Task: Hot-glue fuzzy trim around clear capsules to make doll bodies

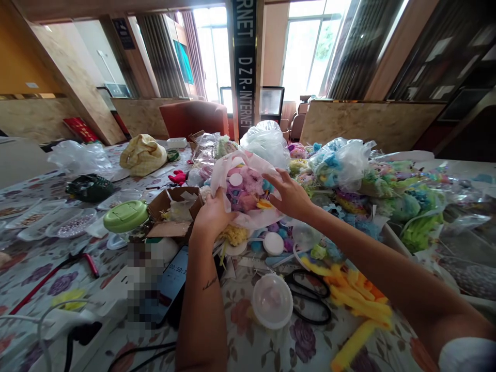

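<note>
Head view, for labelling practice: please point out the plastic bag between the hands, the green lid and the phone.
Plastic bag (257,220): head view, lower front side.
Green lid (126,216): head view, middle of its top.
Phone (174,280): head view, its screen.

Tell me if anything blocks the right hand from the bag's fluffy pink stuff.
Nothing visible: the plastic bag gapes open, and the right hand is at its right edge, near the fluffy pink stuff.

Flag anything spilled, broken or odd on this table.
Nothing looks clearly spilled or broken. Oddest: a pixelated block masks the view beside the phone, and loose yellow strips sprawl untidily across the tablecloth near the black scissors.
</note>
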### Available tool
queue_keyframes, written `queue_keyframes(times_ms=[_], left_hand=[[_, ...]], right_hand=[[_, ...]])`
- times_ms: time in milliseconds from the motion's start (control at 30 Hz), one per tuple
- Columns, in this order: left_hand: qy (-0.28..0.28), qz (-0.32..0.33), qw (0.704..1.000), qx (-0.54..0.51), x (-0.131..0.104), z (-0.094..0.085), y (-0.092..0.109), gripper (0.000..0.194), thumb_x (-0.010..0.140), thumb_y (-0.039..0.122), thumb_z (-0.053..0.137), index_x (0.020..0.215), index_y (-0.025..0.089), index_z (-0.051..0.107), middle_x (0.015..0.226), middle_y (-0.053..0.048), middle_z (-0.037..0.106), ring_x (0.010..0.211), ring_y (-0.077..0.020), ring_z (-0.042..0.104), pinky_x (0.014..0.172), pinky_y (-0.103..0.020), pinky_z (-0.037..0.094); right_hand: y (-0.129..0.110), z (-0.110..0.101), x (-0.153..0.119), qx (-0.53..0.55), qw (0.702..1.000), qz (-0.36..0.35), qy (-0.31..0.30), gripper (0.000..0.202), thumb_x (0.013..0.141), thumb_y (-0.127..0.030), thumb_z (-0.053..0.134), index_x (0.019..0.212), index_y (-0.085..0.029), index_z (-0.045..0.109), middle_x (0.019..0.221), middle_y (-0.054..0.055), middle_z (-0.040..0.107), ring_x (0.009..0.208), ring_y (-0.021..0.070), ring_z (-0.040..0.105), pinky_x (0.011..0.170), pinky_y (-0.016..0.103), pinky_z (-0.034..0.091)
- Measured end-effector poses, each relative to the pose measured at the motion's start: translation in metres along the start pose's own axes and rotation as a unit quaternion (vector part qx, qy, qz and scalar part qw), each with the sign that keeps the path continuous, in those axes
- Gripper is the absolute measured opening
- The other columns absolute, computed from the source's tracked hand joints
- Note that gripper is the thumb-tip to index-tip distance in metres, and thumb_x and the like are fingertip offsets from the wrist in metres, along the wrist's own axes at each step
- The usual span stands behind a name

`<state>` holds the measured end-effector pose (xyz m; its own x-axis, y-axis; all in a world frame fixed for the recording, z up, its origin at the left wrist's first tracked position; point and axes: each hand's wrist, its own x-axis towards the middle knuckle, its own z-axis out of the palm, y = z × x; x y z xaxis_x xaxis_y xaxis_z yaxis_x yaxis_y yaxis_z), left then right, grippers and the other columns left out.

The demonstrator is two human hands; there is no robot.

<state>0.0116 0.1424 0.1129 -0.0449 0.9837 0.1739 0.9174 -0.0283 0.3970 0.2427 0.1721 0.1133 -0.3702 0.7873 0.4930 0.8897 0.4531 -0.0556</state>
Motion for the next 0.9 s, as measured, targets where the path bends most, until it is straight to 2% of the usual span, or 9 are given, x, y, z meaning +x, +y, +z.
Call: queue_keyframes(times_ms=[100,233,367,433,500,567,667,767,900], left_hand=[[0.024,-0.028,0.997,-0.069,0.003,-0.001,0.003,0.062,0.078,0.029,0.062,0.137,0.016,0.048,0.116,-0.020,0.065,0.112,-0.0359,0.060,0.095,-0.045,0.043],[0.078,-0.035,0.985,-0.150,0.010,0.002,0.006,0.053,0.077,0.013,0.054,0.130,0.013,0.057,0.120,-0.019,0.065,0.116,-0.0341,0.058,0.102,-0.045,0.040],[0.095,-0.023,0.960,-0.263,0.019,0.013,0.012,0.055,0.076,0.015,0.054,0.131,0.009,0.056,0.102,-0.012,0.070,0.098,-0.0276,0.065,0.093,-0.037,0.048],[0.090,-0.019,0.945,-0.315,0.023,0.021,0.016,0.057,0.078,0.018,0.052,0.134,0.010,0.052,0.085,-0.006,0.069,0.081,-0.0225,0.067,0.080,-0.034,0.054],[0.077,-0.015,0.921,-0.381,0.025,0.029,0.020,0.060,0.078,0.018,0.051,0.138,0.012,0.048,0.073,-0.001,0.063,0.067,-0.0174,0.064,0.070,-0.030,0.055],[0.046,0.012,0.868,-0.494,0.024,0.034,0.026,0.061,0.077,0.018,0.053,0.138,0.015,0.047,0.069,0.003,0.060,0.063,-0.0136,0.061,0.068,-0.027,0.054],[-0.012,0.068,0.765,-0.640,0.021,0.034,0.032,0.061,0.072,0.016,0.063,0.132,0.020,0.052,0.077,0.002,0.065,0.070,-0.0127,0.063,0.073,-0.026,0.053],[0.015,0.039,0.750,-0.661,0.020,0.027,0.032,0.057,0.069,0.013,0.066,0.124,0.019,0.056,0.089,-0.003,0.070,0.077,-0.0153,0.067,0.073,-0.026,0.054],[0.135,-0.021,0.746,-0.652,0.023,0.015,0.019,0.048,0.068,0.014,0.064,0.115,0.018,0.056,0.091,-0.005,0.071,0.075,-0.0159,0.068,0.068,-0.026,0.054]], right_hand=[[0.005,-0.001,0.014,0.122,0.991,0.050,-0.011,0.046,0.082,-0.035,0.060,0.125,-0.020,0.061,0.134,0.014,0.050,0.102,0.0292,0.061,0.087,0.041,0.050],[0.000,-0.002,0.029,0.188,0.978,0.093,-0.010,0.042,0.087,-0.032,0.053,0.123,-0.014,0.063,0.123,0.012,0.059,0.108,0.0253,0.061,0.095,0.035,0.047],[-0.025,-0.007,0.020,0.186,0.982,-0.002,-0.018,0.052,0.088,-0.049,0.053,0.128,-0.015,0.059,0.130,0.012,0.054,0.117,0.0251,0.056,0.097,0.034,0.045],[-0.040,-0.007,0.013,0.124,0.990,-0.054,-0.032,0.064,0.079,-0.057,0.062,0.127,-0.014,0.058,0.132,0.015,0.051,0.122,0.0302,0.050,0.099,0.039,0.043],[-0.050,-0.004,0.010,0.041,0.997,-0.050,-0.050,0.072,0.071,-0.059,0.070,0.125,-0.012,0.058,0.133,0.018,0.048,0.120,0.0346,0.049,0.098,0.045,0.043],[-0.054,0.001,0.012,-0.015,0.998,-0.017,-0.065,0.064,0.075,-0.053,0.068,0.122,-0.011,0.059,0.132,0.019,0.049,0.113,0.0349,0.053,0.094,0.047,0.044],[-0.054,0.009,0.022,-0.037,0.996,0.005,-0.076,0.031,0.089,-0.031,0.053,0.110,-0.011,0.065,0.125,0.018,0.056,0.104,0.0309,0.058,0.087,0.042,0.046],[-0.048,0.011,0.037,-0.036,0.997,0.022,-0.064,0.027,0.092,-0.016,0.044,0.103,-0.011,0.067,0.118,0.017,0.061,0.098,0.0271,0.061,0.082,0.036,0.046],[-0.028,-0.005,0.060,-0.037,0.997,0.069,-0.019,0.032,0.096,-0.016,0.035,0.108,-0.012,0.065,0.119,0.015,0.061,0.093,0.0247,0.063,0.078,0.033,0.045]])
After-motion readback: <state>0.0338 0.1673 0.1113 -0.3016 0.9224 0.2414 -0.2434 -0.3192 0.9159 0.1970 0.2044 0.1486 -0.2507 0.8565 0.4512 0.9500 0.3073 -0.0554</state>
